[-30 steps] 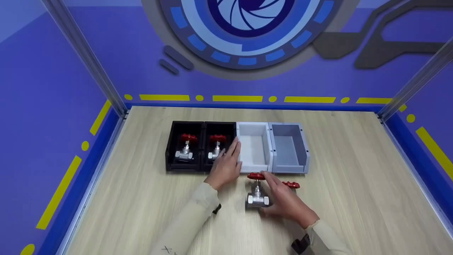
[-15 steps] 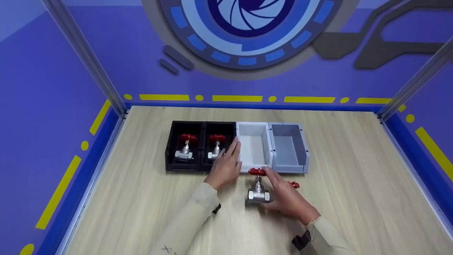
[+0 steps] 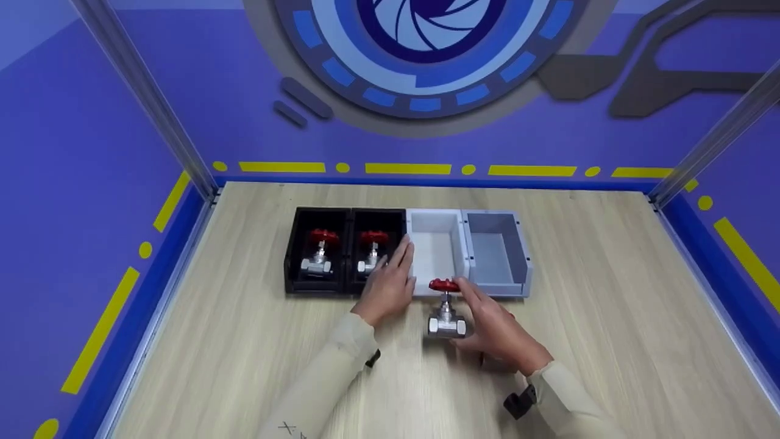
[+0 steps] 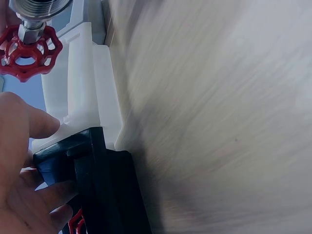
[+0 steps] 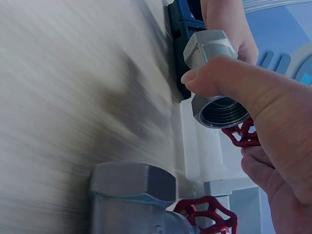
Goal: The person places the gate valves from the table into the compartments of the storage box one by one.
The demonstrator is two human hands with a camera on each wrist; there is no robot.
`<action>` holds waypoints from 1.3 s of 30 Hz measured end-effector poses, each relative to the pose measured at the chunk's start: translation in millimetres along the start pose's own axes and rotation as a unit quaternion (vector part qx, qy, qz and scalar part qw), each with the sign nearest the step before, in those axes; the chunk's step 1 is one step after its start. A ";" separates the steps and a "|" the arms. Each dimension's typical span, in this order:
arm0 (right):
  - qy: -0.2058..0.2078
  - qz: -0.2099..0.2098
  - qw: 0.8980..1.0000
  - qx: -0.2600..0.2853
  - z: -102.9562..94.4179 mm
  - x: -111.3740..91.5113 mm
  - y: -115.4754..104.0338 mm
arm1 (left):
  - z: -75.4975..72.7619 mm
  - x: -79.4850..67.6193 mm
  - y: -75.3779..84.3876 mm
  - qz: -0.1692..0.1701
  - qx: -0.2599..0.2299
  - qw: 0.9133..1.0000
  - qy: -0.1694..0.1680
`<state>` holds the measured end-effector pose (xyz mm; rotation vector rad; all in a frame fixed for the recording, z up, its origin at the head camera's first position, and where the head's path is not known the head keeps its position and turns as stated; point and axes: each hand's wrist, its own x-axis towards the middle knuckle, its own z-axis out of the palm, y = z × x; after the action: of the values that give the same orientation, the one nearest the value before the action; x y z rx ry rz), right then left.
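Observation:
My right hand (image 3: 503,332) holds a silver valve with a red handwheel (image 3: 446,326), fingers at the wheel and thumb on the metal body. The valve is upright, in front of the white bin (image 3: 434,259), and its wheel overlaps the bin's front lip in the head view. My left hand (image 3: 387,289) rests with straight fingers at the wall between the second black bin (image 4: 114,185) and the white bin. Another valve (image 5: 131,192) is close to my right hand, almost hidden behind it in the head view.
Both black bins hold one red-wheeled valve each, a left valve (image 3: 317,267) and a second valve (image 3: 369,266) partly covered by my left hand. A grey bin (image 3: 493,259) ends the row at the right. Blue walls enclose the wooden table (image 3: 244,341).
My right hand has lifted the valve slightly and moved it forward toward the white bin. It now covers nearly all of the other valve. My left hand has stayed in place.

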<state>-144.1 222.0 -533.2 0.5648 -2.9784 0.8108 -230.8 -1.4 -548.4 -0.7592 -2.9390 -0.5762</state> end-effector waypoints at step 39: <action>0.010 0.006 1.000 0.005 -11.4 35.7 1.2 | 2.1 1.1 -0.5 -0.012 -0.018 1.000 -0.002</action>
<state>-179.0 216.4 -520.5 0.5366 -2.9639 0.8291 -231.9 -0.5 -550.4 -0.7297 -2.9540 -0.6314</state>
